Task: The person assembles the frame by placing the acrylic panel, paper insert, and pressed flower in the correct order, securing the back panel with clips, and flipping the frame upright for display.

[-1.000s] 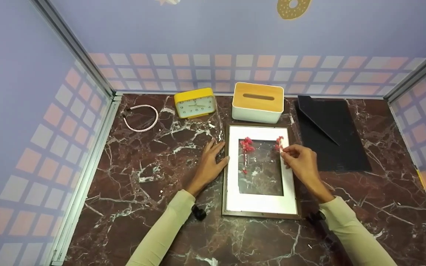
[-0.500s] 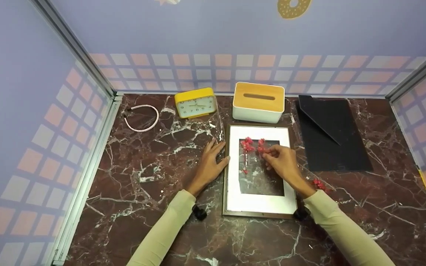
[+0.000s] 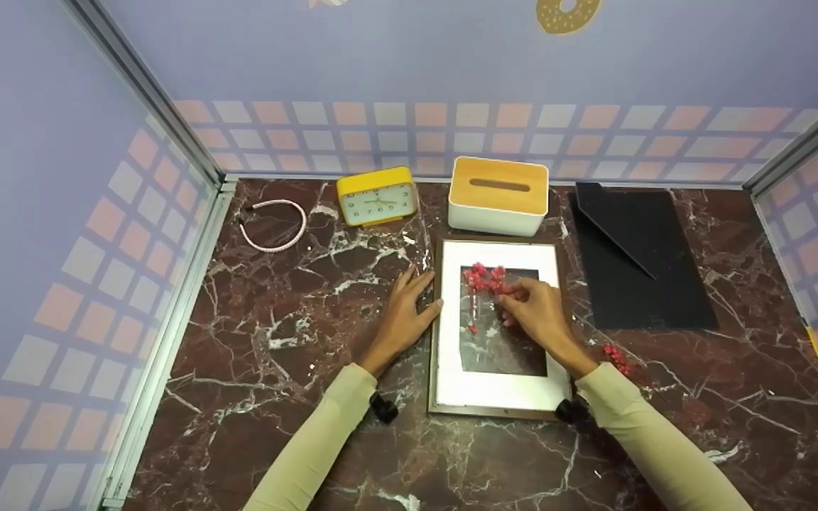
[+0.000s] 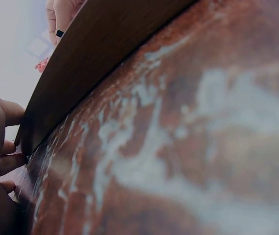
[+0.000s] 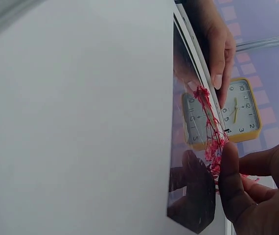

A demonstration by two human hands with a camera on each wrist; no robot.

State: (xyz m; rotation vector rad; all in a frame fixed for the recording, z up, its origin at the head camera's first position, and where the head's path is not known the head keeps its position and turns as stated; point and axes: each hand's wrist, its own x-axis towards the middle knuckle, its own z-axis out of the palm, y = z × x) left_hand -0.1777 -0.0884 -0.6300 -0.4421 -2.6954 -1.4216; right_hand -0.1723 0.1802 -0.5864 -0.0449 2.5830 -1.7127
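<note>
A picture frame (image 3: 501, 394) with a white mat border and a glass middle lies flat on the dark marbled table. My left hand (image 3: 405, 316) rests along its left edge, fingers extended; in the left wrist view the fingers (image 4: 13, 112) touch the frame's side. Between thumb and fingers, my right hand (image 3: 538, 314) pinches a small red dried flower sprig (image 3: 498, 277) over the glass's upper part. Just left of it, another red flower sprig (image 3: 473, 277) lies upright on the glass, their blossoms meeting. The held sprig's stem is mostly hidden by my fingers.
Beyond the frame stand a tissue box (image 3: 498, 198) with a wooden lid and a yellow clock (image 3: 377, 198). A pale headband (image 3: 302, 226) lies far left. On the right are a black backing board (image 3: 654, 284) and more red flowers (image 3: 616, 359), partly beside my right sleeve.
My right hand has moved left from the frame's right border over the glass, bringing its sprig against the other one. Red flowers on the right came into sight. The left hand stays put.
</note>
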